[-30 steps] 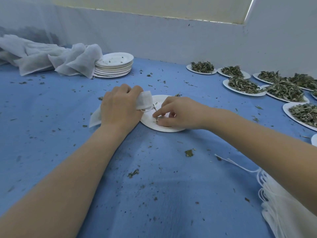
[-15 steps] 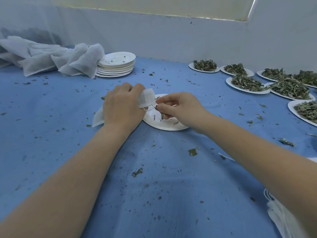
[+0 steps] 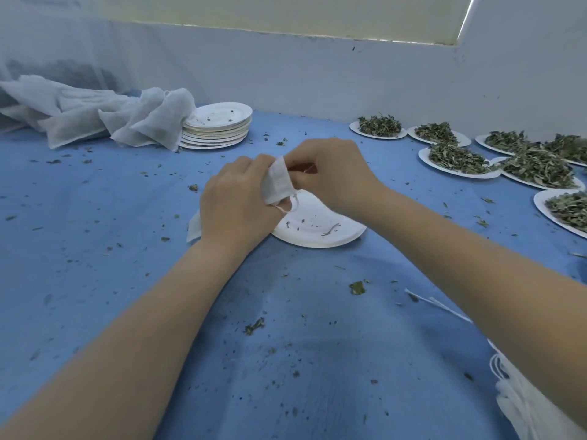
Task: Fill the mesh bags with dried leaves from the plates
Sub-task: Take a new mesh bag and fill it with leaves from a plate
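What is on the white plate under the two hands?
On the plate only a few leaf crumbs and one thin stem are visible. The left hand and right hand hold the mesh bag above it, covering the plate's far and left parts.

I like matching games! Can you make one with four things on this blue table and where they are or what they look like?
Things:
1. mesh bag
2. near plate
3. stack of plates
4. heaped plates

States:
A. piled with dried leaves, on the right
B. held in both hands
C. only crumbs left, under the hands
D. beside the crumpled white cloth, far left

Pairs: 1-B, 2-C, 3-D, 4-A
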